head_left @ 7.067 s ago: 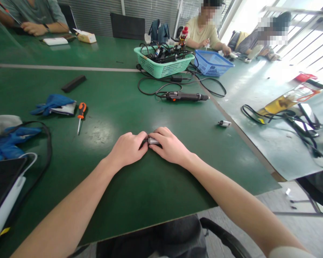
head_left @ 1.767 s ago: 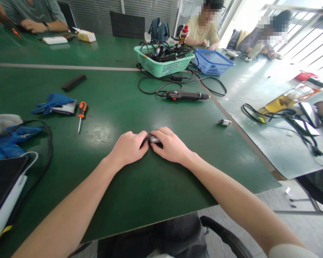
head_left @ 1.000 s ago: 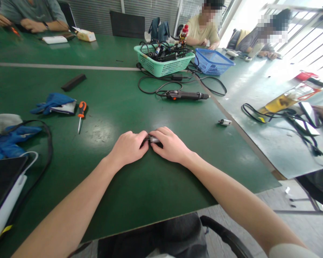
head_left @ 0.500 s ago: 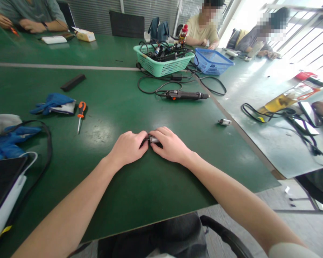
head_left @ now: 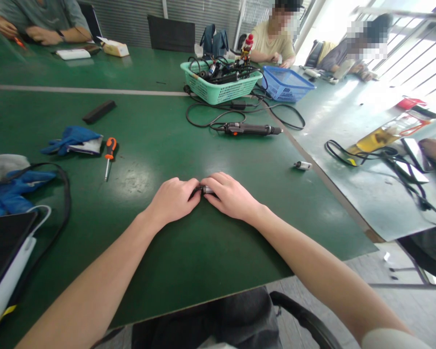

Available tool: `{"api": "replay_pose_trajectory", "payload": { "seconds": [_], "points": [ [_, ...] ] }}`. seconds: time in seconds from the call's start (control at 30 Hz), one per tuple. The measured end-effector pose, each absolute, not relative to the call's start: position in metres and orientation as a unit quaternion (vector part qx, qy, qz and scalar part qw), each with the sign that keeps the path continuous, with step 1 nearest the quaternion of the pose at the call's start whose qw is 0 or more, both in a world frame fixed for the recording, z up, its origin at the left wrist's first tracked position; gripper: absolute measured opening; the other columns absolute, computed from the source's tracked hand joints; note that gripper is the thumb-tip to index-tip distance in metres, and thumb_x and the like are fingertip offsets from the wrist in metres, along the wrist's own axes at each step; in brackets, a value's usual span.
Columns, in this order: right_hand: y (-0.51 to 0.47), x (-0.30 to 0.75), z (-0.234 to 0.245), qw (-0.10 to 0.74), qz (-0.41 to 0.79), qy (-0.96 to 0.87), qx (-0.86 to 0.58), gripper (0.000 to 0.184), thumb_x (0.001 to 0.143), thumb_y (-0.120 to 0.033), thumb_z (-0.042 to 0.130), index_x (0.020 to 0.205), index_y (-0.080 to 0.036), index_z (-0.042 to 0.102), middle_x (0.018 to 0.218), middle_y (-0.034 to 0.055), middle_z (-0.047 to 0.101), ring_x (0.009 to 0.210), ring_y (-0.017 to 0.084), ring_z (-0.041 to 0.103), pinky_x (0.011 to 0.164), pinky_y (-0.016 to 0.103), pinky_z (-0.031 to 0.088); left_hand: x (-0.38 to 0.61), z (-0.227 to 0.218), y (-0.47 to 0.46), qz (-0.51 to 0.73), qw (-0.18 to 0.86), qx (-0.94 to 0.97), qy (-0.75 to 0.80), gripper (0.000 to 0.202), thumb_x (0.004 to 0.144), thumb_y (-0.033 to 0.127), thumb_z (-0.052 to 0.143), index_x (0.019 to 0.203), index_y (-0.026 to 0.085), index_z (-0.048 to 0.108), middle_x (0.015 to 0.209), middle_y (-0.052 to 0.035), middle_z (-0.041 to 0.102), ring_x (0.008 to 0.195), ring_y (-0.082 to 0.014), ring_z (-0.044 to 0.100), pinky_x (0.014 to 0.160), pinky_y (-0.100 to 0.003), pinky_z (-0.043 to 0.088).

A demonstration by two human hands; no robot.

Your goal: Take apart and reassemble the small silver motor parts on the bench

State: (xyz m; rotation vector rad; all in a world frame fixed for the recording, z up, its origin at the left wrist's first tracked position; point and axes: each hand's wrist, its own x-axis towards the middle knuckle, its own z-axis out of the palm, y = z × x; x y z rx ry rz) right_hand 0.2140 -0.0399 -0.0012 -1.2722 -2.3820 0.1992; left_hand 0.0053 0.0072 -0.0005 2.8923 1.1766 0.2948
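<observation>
Both my hands rest on the green table [head_left: 174, 252], fingers curled and meeting in the middle. My left hand [head_left: 172, 199] and my right hand [head_left: 230, 196] pinch one small silver and black cylindrical part [head_left: 205, 190] between their fingertips; most of it is hidden under the fingers. A second small silver cylinder [head_left: 303, 166] lies loose on the table to the right.
An orange-handled screwdriver [head_left: 109, 155] and blue gloves [head_left: 72, 139] lie to the left. A black electric screwdriver [head_left: 252, 129] with its cable lies ahead, behind it a green basket [head_left: 221, 85] of tools and a blue basket [head_left: 285, 83]. Other people sit at the far side.
My hands have stayed in place on the small part, with only slight finger shifts. A person's hand at the far right edge has moved a little.
</observation>
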Motion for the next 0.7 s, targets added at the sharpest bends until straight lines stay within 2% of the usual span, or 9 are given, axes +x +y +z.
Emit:
{"api": "replay_pose_trajectory", "payload": {
  "seconds": [0.37,0.57,0.7],
  "points": [
    [-0.041,0.219,0.004,0.188,0.038,-0.887,-0.421,0.03,0.105,-0.025,0.042,0.128,-0.024,0.061,0.119,0.0123,0.062,0.109,0.026,0.057,0.096,0.043,0.051,0.004,-0.002,0.009,0.096,0.008,0.929,0.357,0.036,0.103,0.041,0.039,0.093,0.019,0.066,0.082,-0.0062,0.073,0.072,-0.0226,0.064,0.066,-0.033,0.042],
    [-0.035,0.232,0.011,0.162,0.033,-0.9,-0.403,0.029,0.104,-0.023,0.044,0.125,-0.026,0.063,0.12,0.0103,0.064,0.111,0.025,0.059,0.098,0.043,0.049,0.007,0.003,0.008,0.089,0.039,0.917,0.388,0.039,0.1,0.053,0.045,0.104,0.021,0.066,0.084,-0.0048,0.073,0.071,-0.0209,0.064,0.064,-0.031,0.043],
    [-0.008,0.261,0.011,0.126,-0.003,-0.881,-0.457,0.03,0.101,-0.017,0.046,0.124,-0.023,0.064,0.12,0.012,0.066,0.112,0.026,0.06,0.098,0.043,0.048,0.007,0.005,0.007,0.084,0.036,0.918,0.386,0.038,0.1,0.053,0.045,0.107,0.022,0.067,0.084,-0.005,0.074,0.072,-0.0226,0.065,0.067,-0.032,0.044]
  ]
}}
